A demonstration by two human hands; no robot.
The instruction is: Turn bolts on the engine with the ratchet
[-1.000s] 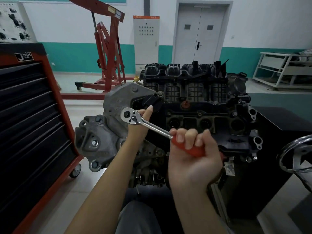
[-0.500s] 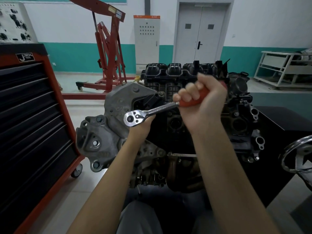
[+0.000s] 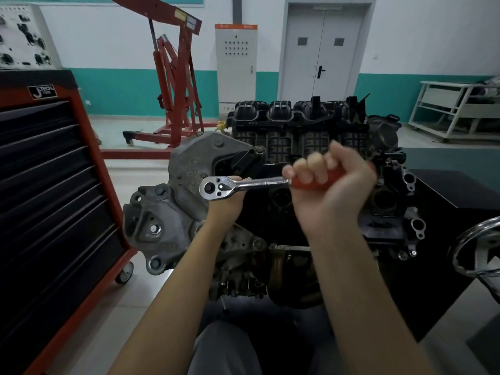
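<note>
Light: dim, even, from overhead
Shadows: deep under the engine (image 3: 311,201)
Glare: bright shine on the wrench (image 3: 243,185)
Blur: right hand (image 3: 332,182) smeared
Edges: bowed

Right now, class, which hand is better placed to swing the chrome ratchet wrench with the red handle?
Right. The right hand grips the red handle of the chrome ratchet wrench, giving leverage. The left hand sits behind the ratchet head against the grey engine block, probably steadying it.
</note>
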